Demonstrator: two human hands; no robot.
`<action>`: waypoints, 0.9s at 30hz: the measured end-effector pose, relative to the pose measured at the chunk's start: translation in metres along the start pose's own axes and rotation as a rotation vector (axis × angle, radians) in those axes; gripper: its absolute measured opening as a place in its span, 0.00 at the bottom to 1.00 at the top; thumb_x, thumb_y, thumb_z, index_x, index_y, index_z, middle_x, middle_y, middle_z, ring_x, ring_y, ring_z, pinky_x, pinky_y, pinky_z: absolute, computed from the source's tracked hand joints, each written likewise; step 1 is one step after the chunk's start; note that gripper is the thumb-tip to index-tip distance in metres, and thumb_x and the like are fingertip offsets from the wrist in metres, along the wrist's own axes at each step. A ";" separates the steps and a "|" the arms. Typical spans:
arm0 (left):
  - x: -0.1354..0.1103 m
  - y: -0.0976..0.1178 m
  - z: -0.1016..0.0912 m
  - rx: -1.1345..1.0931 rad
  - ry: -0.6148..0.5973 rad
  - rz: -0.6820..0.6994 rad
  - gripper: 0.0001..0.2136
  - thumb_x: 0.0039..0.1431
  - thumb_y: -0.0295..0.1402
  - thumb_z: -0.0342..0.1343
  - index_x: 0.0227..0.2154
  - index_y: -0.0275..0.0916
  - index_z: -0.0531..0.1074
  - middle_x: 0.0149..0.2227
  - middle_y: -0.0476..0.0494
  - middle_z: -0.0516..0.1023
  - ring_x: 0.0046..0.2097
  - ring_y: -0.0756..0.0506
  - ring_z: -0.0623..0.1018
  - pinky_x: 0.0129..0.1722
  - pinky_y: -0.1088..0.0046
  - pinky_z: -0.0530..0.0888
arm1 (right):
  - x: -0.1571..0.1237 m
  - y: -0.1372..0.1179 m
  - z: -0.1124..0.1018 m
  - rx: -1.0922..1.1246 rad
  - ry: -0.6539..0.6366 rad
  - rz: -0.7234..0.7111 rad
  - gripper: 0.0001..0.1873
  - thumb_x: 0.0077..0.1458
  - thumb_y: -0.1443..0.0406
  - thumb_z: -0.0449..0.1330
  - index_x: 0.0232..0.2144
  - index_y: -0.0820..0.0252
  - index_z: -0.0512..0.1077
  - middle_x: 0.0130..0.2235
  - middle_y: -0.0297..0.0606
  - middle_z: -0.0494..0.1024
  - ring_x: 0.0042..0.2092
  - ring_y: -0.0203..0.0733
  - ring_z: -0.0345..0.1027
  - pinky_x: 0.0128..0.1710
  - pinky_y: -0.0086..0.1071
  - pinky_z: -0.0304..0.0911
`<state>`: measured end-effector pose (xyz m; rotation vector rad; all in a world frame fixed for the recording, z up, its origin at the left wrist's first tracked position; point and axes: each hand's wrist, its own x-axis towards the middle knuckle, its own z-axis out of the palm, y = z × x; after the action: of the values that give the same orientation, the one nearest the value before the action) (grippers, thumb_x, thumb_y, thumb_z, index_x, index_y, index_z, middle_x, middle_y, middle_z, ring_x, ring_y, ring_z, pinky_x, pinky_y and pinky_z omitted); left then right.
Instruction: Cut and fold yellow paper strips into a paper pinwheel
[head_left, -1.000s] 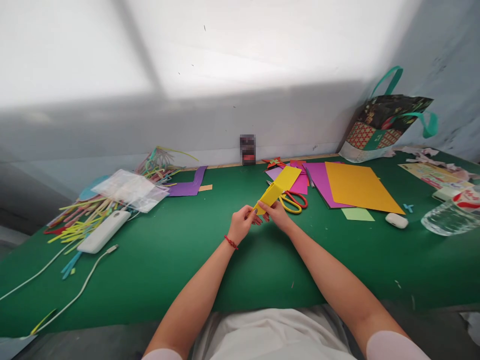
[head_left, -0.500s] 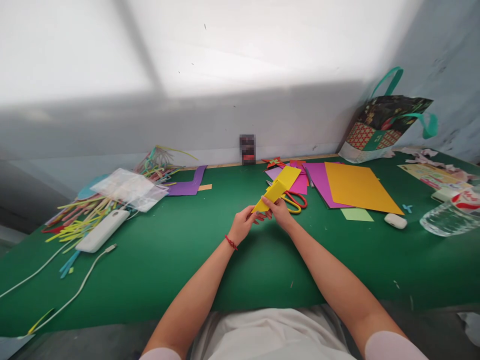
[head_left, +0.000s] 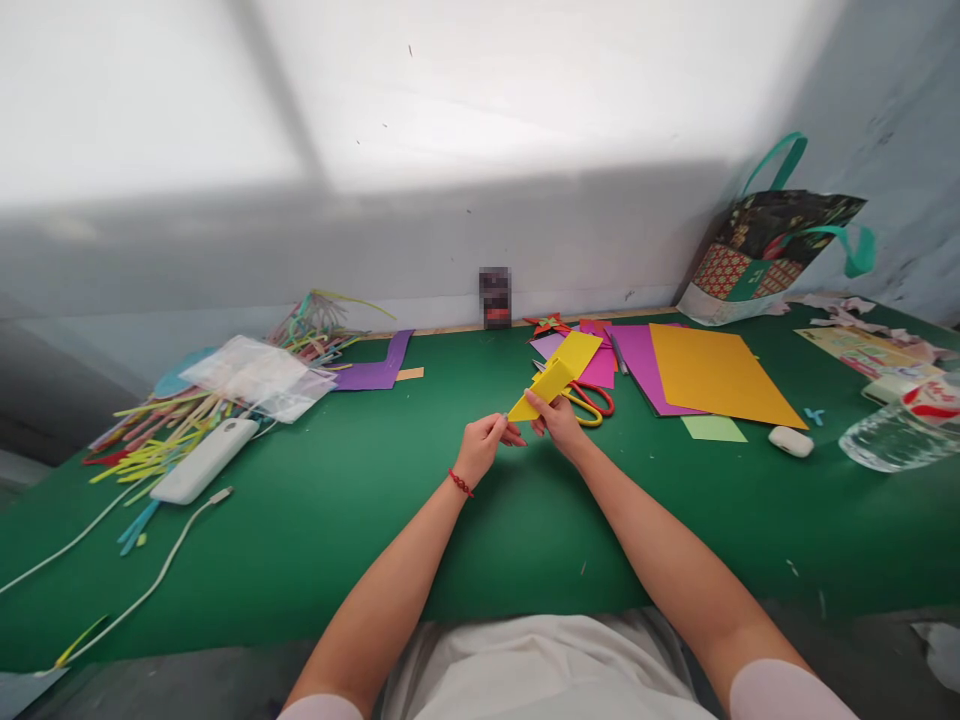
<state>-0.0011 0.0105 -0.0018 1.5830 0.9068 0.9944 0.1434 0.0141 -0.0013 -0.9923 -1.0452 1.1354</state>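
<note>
Held up above the green table is a folded piece of yellow paper [head_left: 551,378], its lower left end narrowing to a point. My left hand [head_left: 484,445], with a red bracelet at the wrist, pinches that pointed end between thumb and fingers. My right hand [head_left: 556,420] grips the paper's lower right edge, the thumb lying on top. Just behind the paper lie scissors [head_left: 592,402] with red and yellow handles, their blades partly hidden by it. A further yellow sheet [head_left: 583,350] shows behind the folded part; whether the two are joined I cannot tell.
On the green table [head_left: 450,540], an orange sheet [head_left: 720,375] overlaps purple paper [head_left: 637,360] to the right. Farther right are a white case [head_left: 790,442], a bottle [head_left: 896,435] and a bag [head_left: 765,255]. Paper strips [head_left: 150,440], a power bank [head_left: 206,462] and a cable [head_left: 169,575] lie left.
My left hand has shifted slightly left and down to the paper's tip, so more of the pointed end shows. My right hand stays on the paper almost unmoved.
</note>
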 end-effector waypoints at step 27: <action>0.003 0.002 -0.003 -0.231 -0.124 -0.152 0.20 0.49 0.53 0.53 0.24 0.38 0.65 0.20 0.47 0.76 0.23 0.46 0.77 0.29 0.69 0.74 | -0.004 0.001 -0.001 -0.161 -0.192 0.032 0.23 0.41 0.48 0.60 0.14 0.59 0.61 0.09 0.25 0.56 0.12 0.28 0.49 0.13 0.27 0.45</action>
<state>-0.0028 0.0138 0.0015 1.3448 0.7845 0.8520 0.1439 0.0100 -0.0031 -1.0440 -1.2945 1.2049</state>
